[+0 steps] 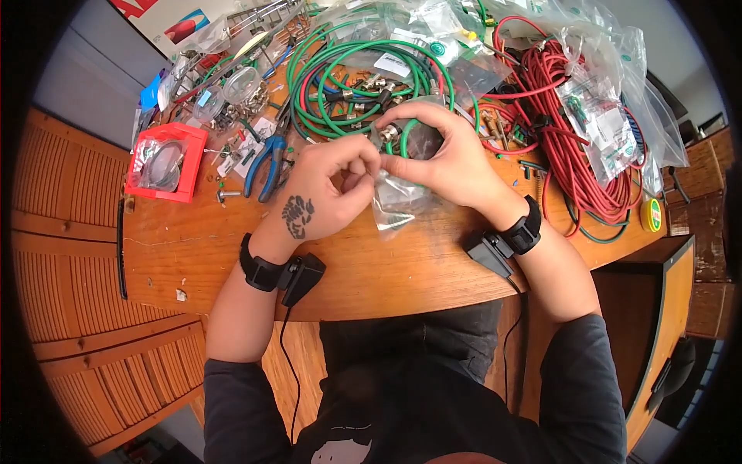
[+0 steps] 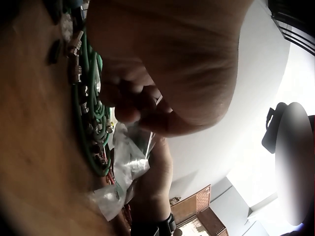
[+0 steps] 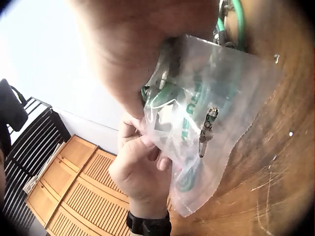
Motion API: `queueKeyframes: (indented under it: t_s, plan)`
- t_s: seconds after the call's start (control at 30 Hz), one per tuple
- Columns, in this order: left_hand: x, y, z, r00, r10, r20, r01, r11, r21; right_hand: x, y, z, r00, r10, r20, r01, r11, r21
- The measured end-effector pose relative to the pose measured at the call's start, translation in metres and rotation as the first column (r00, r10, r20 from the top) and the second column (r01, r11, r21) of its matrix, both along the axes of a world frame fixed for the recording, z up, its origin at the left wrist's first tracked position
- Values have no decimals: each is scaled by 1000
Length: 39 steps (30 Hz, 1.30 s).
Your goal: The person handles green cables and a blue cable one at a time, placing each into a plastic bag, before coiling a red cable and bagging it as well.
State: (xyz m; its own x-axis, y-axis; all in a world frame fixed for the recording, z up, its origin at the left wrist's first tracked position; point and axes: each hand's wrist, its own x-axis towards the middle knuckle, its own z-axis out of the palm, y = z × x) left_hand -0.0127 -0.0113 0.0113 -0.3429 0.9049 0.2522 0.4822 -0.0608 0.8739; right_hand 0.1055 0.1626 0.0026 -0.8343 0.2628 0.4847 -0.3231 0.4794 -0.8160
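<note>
A clear plastic bag [image 1: 398, 197] with green cable and metal connectors inside hangs between both hands over the wooden table [image 1: 232, 255]. My left hand [image 1: 340, 174], with a tattoo on its back, pinches the bag's upper edge with curled fingers. My right hand [image 1: 433, 151] grips the top of the bag and a metal connector on a green cable [image 1: 390, 133]. In the right wrist view the bag [image 3: 206, 123] shows a loose connector [image 3: 206, 130] inside, with the left hand [image 3: 142, 167] pinching its edge. The left wrist view shows the bag [image 2: 125, 162] under curled fingers [image 2: 128, 101].
A coil of green cable [image 1: 363, 77] lies behind the hands. Red cable [image 1: 572, 139] is piled at the right among plastic bags. Blue-handled pliers [image 1: 267, 162] and a red tray [image 1: 162, 162] sit at the left. A yellow-green tape roll [image 1: 651, 215] lies near the right edge.
</note>
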Motion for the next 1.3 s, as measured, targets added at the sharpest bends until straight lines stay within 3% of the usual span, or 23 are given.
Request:
queueKeyframes:
  t_s: [0.07,0.13,0.23,0.3,0.53,0.73,0.8,0.93,1.07,1.13,1.23,1.3]
  plan:
    - [2,2,0,996,54,76,-56,998,24,1,-1,3,1000,-20,8,19,1000,20]
    - [4,4,2,965,183,-187,-171,982,78,2,0,4,999,-41,15,40,998,40]
    - [8,7,2,915,278,-291,-236,956,172,0,2,2,999,-28,26,27,998,59]
    - [7,8,1,909,311,-277,-273,947,167,0,4,2,999,46,24,-47,998,48]
    - [11,11,0,839,461,-289,-415,885,210,0,4,0,992,12,125,1,995,-103]
    - [16,14,-7,801,489,-346,-439,872,216,1,-3,7,995,-101,20,100,992,72]
    - [17,13,-5,808,509,-297,-473,861,189,-1,-9,6,996,-82,-31,77,986,-146]
    - [16,13,-6,784,562,-264,-518,826,222,0,-7,5,999,-33,-20,33,999,-22]
    - [18,14,-5,801,543,-251,-490,836,246,0,-9,6,999,24,22,-20,986,-164]
    - [21,13,-1,874,474,-108,-450,872,191,0,-7,5,999,31,39,-23,979,-203]
    - [14,14,-4,897,442,-3,-428,870,243,-1,-2,-1,997,61,41,-46,954,-297]
    - [10,12,-2,876,476,-75,-444,859,256,1,-4,3,995,90,43,-62,894,-444]
